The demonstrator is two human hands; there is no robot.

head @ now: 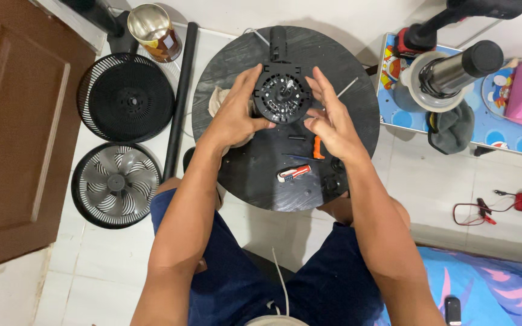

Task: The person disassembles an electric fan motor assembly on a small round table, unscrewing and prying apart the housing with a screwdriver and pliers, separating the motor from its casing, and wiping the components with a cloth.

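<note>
Fingers of the left hand (235, 116) wrap the left rim of the black fan motor housing (282, 93), gripping it; the right hand (331, 118) hovers at its right edge, fingers spread and loose, perhaps just touching. The housing sits in the upper middle of the frame, above the round black base plate (243, 175), its round face turned up toward the camera, its neck pointing to the top of the frame. A firm two-sided hold, I judge, keeps it level. Screwdrivers (293, 173) lie lower on the plate.
</note>
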